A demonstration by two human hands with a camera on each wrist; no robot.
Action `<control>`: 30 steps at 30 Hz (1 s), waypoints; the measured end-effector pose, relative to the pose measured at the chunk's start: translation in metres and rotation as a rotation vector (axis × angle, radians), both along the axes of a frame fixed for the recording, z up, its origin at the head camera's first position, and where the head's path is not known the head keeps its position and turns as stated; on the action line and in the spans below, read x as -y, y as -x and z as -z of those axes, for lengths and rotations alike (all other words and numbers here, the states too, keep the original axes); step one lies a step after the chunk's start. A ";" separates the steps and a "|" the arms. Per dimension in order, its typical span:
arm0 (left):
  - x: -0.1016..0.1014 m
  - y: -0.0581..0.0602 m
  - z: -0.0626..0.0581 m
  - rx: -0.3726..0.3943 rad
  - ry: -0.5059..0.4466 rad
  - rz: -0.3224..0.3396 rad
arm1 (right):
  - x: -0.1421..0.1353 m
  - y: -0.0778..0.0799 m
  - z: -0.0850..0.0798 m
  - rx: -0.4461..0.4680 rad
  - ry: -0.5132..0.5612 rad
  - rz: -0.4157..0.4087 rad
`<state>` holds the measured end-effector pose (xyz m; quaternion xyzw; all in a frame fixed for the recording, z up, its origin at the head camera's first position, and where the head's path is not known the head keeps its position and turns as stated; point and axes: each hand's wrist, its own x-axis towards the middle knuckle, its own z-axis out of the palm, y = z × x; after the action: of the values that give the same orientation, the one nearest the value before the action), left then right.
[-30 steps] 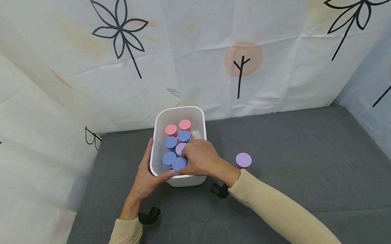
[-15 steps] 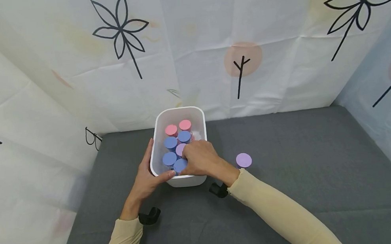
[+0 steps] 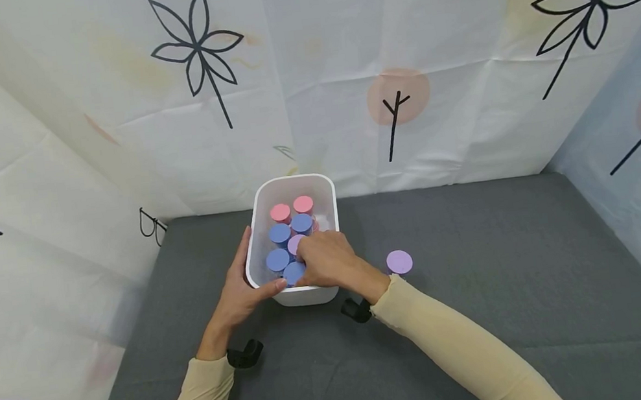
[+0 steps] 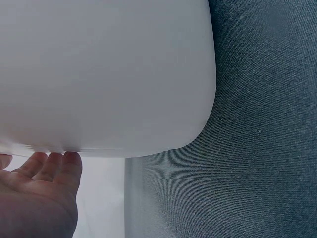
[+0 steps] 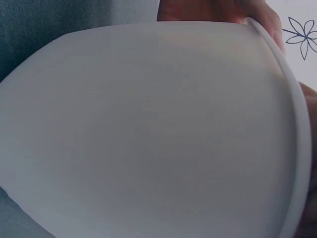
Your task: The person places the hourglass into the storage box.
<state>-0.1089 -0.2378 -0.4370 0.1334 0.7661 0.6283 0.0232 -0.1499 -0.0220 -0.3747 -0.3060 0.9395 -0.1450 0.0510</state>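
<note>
A white plastic bin (image 3: pixel 306 296) stands on the grey table, holding several small jars with round lids. Blue lids (image 3: pixel 277 260), pink lids (image 3: pixel 303 204) and one lilac lid (image 3: pixel 296 244) show in it. My left hand (image 3: pixel 242 296) grips the bin at its near left corner, thumb over the rim. In the left wrist view the fingers (image 4: pixel 49 168) lie against the wall. My right hand (image 3: pixel 329 258) reaches over the near right rim, thumb beside the nearest blue lid (image 3: pixel 294 272). Its fingertips are hidden; whether they hold a jar does not show.
Right of the bin, a lilac-lidded jar (image 3: pixel 399 262) stands alone on the grey table (image 3: pixel 511 284), partly behind my right forearm. A white patterned cloth (image 3: pixel 333 94) hangs behind the table and along both sides.
The nearest blue lid has shifted slightly inside the bin beside my right thumb. My right hand has moved only a little; my left hand and the bin stay in place.
</note>
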 end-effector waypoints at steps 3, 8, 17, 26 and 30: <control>0.000 0.000 0.000 -0.002 -0.002 0.001 | 0.000 0.000 -0.001 0.000 -0.002 0.001; -0.001 0.001 -0.001 -0.006 0.002 0.002 | -0.001 0.000 -0.003 0.002 -0.019 0.007; 0.000 0.001 -0.001 -0.003 0.006 -0.007 | 0.004 -0.001 -0.002 -0.010 -0.030 0.038; 0.001 0.001 0.002 -0.015 0.020 -0.011 | 0.008 -0.003 0.002 -0.033 -0.064 0.059; 0.000 0.000 0.001 -0.010 0.024 -0.015 | 0.007 -0.003 0.000 -0.026 -0.077 0.061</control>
<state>-0.1090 -0.2379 -0.4383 0.1305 0.7745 0.6187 0.0162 -0.1466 -0.0289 -0.3745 -0.2767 0.9540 -0.1062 0.0460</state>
